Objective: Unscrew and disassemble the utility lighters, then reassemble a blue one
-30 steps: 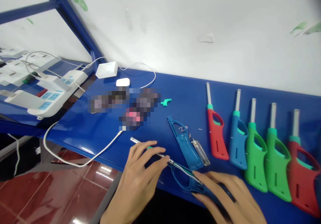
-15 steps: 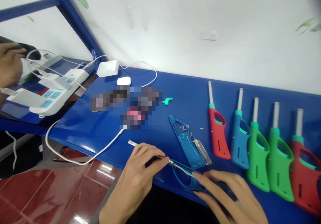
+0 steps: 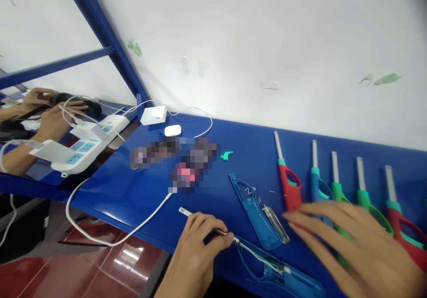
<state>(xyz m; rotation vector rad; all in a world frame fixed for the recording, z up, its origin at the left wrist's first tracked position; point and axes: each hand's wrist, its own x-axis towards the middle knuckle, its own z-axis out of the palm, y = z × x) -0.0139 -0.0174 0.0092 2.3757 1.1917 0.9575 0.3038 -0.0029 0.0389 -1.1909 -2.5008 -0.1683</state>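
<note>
My left hand [image 3: 196,249] is closed around the slim metal tube [image 3: 184,211] of a gas lighter, whose tip sticks out to the left. A pale wire [image 3: 255,254] runs from the tube into a blue lighter shell half [image 3: 302,284] at the front edge. Beyond it lies a second blue shell half [image 3: 258,222], with several small screws [image 3: 248,192] in and around its handle opening. My right hand [image 3: 353,240] is open, fingers stretched out near a clear fuel tank [image 3: 276,225], partly covering the assembled lighters. A teal trigger [image 3: 227,156] lies farther back.
Assembled lighters stand in a row at right, including a red lighter [image 3: 289,184] and a blue lighter [image 3: 319,191]. At left are a white power strip [image 3: 86,151], a white cable [image 3: 110,244], a white box [image 3: 153,115] and blurred items. Another person's hands [image 3: 55,120] are beyond the strip.
My right hand has left the wire and shell half and moved right, beside the fuel tank. My left hand keeps hold of the tube. The view has tilted, and the co-worker's hands show more.
</note>
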